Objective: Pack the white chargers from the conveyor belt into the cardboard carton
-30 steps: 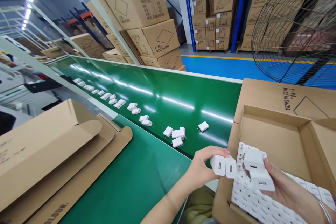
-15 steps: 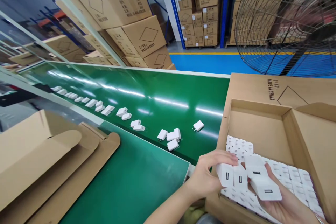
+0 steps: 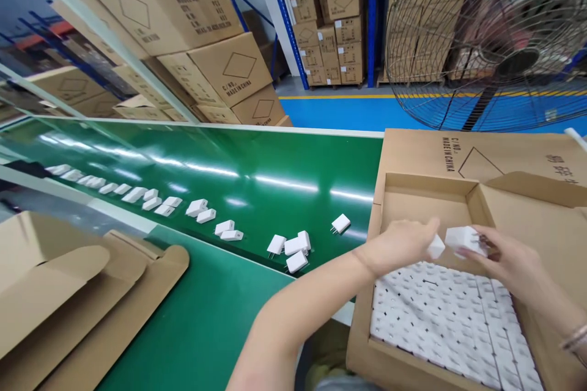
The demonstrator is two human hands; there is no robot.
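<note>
Over an open cardboard box (image 3: 362, 324) at the right, my left hand (image 3: 408, 243) is closed on a white USB charger (image 3: 436, 247), partly hidden behind the fingers. Just to its right, my right hand (image 3: 513, 259) pinches white chargers (image 3: 464, 238) between thumb and fingers; how many is unclear. Below both hands, tightly packed rows of white chargers (image 3: 440, 311) fill the near part of the box, prongs upward. The far part shows bare cardboard. A single charger (image 3: 340, 223) lies on the green conveyor belt (image 3: 293, 153) left of the box.
More loose chargers (image 3: 296, 247) trail along the belt to the far left. Folded cardboard boxes (image 3: 151, 275) lie on the green side table (image 3: 220, 293). Stacked cartons (image 3: 229, 70) stand behind the belt, and a large wire-caged fan (image 3: 486, 43) behind the box.
Both hands have moved away from me to the far part of the box, carrying chargers. The packed rows below are more exposed. The view has shifted slightly to the right.
</note>
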